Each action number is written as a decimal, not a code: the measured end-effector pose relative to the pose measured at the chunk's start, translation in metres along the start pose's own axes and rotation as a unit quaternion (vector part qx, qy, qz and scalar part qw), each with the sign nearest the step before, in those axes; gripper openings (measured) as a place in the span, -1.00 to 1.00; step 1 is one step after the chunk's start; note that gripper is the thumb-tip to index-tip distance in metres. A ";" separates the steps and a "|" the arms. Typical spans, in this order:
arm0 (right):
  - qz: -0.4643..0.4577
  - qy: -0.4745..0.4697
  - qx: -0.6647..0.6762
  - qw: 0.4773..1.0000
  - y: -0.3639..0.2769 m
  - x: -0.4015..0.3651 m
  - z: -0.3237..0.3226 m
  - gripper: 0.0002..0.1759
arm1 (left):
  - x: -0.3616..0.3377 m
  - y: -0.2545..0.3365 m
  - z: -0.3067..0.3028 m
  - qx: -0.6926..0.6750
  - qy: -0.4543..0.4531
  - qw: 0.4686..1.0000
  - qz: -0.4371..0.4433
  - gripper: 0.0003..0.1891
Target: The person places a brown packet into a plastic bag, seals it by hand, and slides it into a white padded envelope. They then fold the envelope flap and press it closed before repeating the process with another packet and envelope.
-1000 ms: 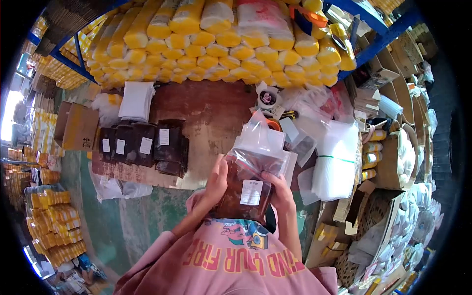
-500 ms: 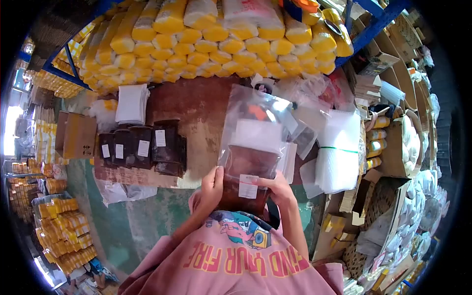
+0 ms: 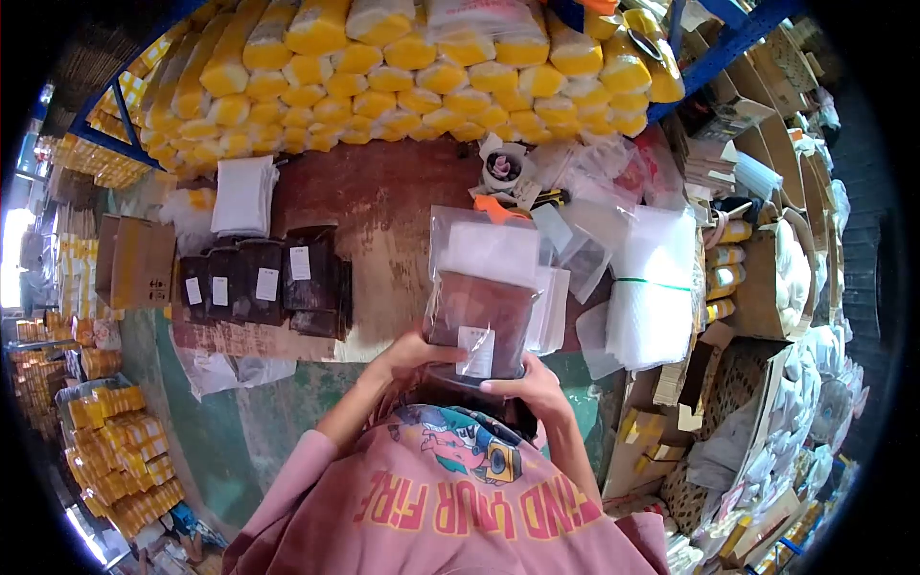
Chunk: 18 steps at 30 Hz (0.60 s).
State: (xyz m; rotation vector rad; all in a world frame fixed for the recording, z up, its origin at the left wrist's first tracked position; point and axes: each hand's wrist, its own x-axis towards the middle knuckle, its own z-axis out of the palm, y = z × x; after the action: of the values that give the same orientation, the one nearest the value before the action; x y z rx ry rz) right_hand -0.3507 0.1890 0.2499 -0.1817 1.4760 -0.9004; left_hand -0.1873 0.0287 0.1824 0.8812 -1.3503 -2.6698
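Close to my body I hold a dark brown packet [image 3: 494, 302] inside a clear plastic bag, with a white label [image 3: 476, 351] on its front. My left hand [image 3: 422, 353] grips the left edge, its thumb reaching across to the label. At the lower right corner, my right hand [image 3: 535, 385] is closed on the packet, thumb along the bottom edge. Behind the bag's upper part lies a stack of white sheets [image 3: 546, 311]; the pale panel at the top of the bag cannot be clearly told apart from them. Several similar labelled brown packets [image 3: 259, 283] lie at the table's left.
Yellow-and-white bundles [image 3: 402, 86] are piled along the back. A white stack [image 3: 244, 196] and a cardboard box [image 3: 136, 261] stand left. Clear plastic sleeves tied with a green band [image 3: 652, 287] lie right, near loose plastic bags [image 3: 585, 244] and a small flower pot [image 3: 502, 165].
The bagged packet has been drawn in and its bag's top now sits lower. My left hand has slid onto the front by the label; my right thumb has moved from the label to the bottom edge.
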 end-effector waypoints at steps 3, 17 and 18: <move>0.000 0.011 0.102 0.995 0.051 0.037 -0.020 -0.32 | -0.002 -0.008 -0.001 -0.035 -0.017 0.999 -0.033 -0.51; 0.009 0.024 0.233 0.972 0.026 0.023 0.021 -0.51 | -0.035 -0.010 0.005 -0.038 0.034 0.986 -0.161 -0.69; 0.040 0.020 0.232 0.972 0.026 0.025 0.020 -0.53 | -0.037 -0.011 0.005 -0.050 0.051 0.981 -0.183 -0.69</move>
State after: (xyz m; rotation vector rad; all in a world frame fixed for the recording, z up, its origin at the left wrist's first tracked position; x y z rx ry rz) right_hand -0.3255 0.1828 0.2178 0.2415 1.2595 -1.1612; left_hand -0.1564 0.0490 0.1936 1.3492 -1.1133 -2.8701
